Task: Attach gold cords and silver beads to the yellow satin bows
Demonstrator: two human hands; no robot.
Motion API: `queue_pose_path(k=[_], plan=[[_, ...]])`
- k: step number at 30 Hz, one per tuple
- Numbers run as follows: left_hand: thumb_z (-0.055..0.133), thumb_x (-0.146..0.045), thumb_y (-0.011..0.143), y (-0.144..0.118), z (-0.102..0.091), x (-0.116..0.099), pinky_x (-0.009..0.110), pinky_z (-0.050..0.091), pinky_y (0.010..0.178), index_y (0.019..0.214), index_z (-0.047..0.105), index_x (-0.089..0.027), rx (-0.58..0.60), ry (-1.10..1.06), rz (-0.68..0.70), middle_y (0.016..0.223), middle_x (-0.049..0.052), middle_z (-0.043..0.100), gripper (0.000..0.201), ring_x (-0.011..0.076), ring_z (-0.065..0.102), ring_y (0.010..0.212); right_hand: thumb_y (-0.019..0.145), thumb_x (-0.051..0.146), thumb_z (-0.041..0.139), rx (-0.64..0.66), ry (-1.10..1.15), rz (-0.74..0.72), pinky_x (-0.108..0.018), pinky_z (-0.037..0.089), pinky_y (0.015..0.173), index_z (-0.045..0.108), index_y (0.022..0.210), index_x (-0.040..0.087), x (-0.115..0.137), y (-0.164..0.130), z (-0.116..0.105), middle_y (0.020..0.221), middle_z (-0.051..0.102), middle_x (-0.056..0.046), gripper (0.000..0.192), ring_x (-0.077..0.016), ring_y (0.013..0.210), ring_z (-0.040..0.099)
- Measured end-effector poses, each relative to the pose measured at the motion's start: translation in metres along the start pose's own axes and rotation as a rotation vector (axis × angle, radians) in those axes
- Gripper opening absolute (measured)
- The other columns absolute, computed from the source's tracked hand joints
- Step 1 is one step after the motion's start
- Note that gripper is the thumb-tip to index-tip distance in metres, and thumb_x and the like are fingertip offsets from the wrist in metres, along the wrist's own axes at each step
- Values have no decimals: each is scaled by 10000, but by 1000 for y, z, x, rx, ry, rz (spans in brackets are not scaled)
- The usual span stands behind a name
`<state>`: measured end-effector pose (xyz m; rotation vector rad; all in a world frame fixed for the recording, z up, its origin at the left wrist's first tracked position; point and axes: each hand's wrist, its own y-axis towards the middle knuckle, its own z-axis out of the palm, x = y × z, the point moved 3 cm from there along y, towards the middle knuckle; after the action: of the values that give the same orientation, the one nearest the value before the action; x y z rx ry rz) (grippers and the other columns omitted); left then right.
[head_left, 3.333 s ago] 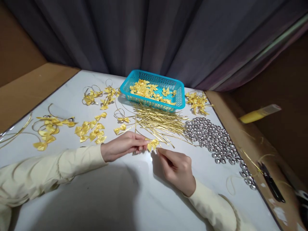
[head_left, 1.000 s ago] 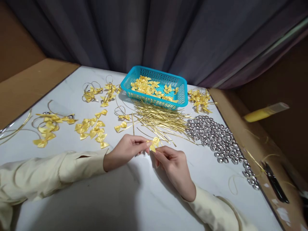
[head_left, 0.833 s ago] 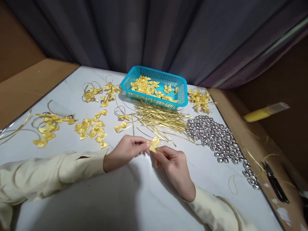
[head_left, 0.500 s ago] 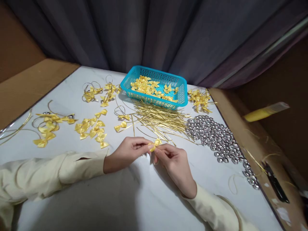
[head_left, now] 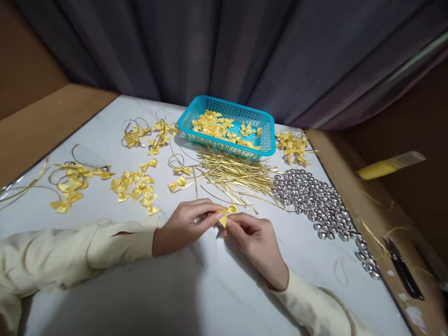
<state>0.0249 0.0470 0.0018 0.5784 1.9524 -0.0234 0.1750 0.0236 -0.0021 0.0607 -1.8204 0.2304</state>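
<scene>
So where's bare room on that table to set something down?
Between the sleeves, the near stretch of white table is bare; so is a patch between right hand and silver beads. Farther back, bows, gold cords and the blue basket crowd it.

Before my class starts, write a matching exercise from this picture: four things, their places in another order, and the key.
Things
1. blue rectangular plastic basket
2. single yellow satin bow
3. heap of shiny silver beads
4. black-handled metal tool

Places
A. on the brown surface, far right
B. behind the thin gold strips
C. between left hand and right hand
D. on the white tabletop, right of the strips

Key: 1-B; 2-C; 3-D; 4-A
</scene>
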Motion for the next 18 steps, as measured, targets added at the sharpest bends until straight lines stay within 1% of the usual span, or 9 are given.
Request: queue_pose_path(k=[4, 6, 11, 16, 18], plan=[[522, -150, 836, 0, 0, -1, 202, 472, 655, 872, 678, -92, -19, 3, 48, 788, 64, 688, 171, 119, 611, 712, 813, 262, 558, -9, -20, -35, -172, 338, 476, 637, 620, 137, 3, 0, -1, 535, 596, 9, 243, -61, 472, 436], [521, -150, 838, 0, 0, -1, 199, 472, 656, 874, 677, -87, -20, -1, 51, 786, 65, 687, 172, 117, 610, 710, 817, 254, 551, -5, -45, -53, -170, 334, 476, 619, 595, 136, 5, -1, -1, 516, 574, 15, 261, -58, 466, 425], [520, -162, 841, 0, 0, -2, 189, 466, 672, 860, 675, -88, -3, -21, 6, 796, 61, 685, 173, 113, 608, 729, 828, 247, 528, 6, -122, -89, -170, 332, 473, 579, 565, 138, 6, -2, -1, 499, 544, 22, 289, -56, 452, 422], [521, -177, 839, 1, 1, -1, 187, 456, 667, 864, 675, -107, 34, -37, -52, 804, 43, 682, 171, 108, 600, 731, 851, 257, 497, 16, -180, -119, -175, 347, 473, 614, 683, 145, 4, -1, 0, 590, 606, 11, 233, -59, 450, 444], [516, -185, 839, 1, 1, 0, 191, 454, 669, 856, 672, -120, 54, -52, -96, 811, 35, 679, 170, 109, 597, 737, 858, 244, 489, 29, -220, -151, -174, 348, 490, 626, 677, 147, 5, -2, 0, 587, 604, 14, 247, -58, 459, 445]])
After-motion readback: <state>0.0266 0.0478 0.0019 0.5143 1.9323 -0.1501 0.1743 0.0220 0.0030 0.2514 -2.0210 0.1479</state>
